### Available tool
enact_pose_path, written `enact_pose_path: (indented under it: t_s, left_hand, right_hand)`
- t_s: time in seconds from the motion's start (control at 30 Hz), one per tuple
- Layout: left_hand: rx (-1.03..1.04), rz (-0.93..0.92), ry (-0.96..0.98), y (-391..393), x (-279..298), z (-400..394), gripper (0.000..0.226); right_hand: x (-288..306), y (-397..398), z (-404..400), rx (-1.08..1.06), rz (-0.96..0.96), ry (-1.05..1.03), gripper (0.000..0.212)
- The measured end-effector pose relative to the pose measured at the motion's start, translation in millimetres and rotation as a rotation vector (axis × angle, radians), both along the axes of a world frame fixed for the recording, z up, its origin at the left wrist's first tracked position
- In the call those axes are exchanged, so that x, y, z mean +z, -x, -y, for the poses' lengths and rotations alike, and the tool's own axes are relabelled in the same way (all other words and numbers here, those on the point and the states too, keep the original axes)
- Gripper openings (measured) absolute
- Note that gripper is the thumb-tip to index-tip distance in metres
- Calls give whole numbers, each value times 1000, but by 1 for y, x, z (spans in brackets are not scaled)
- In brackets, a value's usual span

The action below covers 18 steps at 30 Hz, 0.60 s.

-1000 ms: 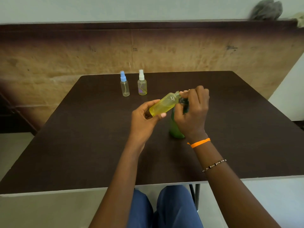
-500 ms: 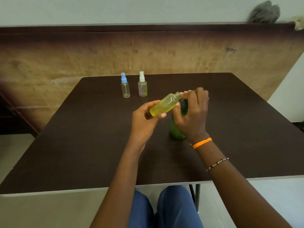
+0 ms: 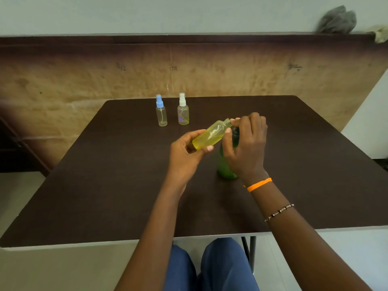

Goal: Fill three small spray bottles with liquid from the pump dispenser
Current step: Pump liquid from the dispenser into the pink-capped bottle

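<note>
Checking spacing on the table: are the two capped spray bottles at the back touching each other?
Apart. The head view shows dark tabletop between the blue-capped bottle and the white-capped bottle.

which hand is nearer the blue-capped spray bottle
Left. The left hand sits in front of the blue-capped spray bottle, slightly to its right; the right hand is farther right.

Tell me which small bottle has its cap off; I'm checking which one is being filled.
The yellow bottle held tilted in the left hand: its threaded neck is bare. The blue-capped bottle and white-capped bottle stand closed at the table's far side.
</note>
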<state>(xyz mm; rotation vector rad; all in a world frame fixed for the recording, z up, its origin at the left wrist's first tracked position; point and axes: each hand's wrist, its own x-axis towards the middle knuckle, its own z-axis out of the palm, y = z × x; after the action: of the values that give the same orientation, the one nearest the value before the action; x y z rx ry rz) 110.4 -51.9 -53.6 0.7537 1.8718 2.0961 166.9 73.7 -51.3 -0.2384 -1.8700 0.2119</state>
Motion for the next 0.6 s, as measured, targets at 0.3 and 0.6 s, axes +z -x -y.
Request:
enact_pose_path:
  t_s: [0.3,0.6]
  left_hand:
    - [6,-6,9,-4,1,1,37]
    - [2,-1,2,-2,5,0,38]
  right_hand:
    - [-5,3,-2,-23,-29,-26,17]
    - [12,-3,2,-20,27,-8,21]
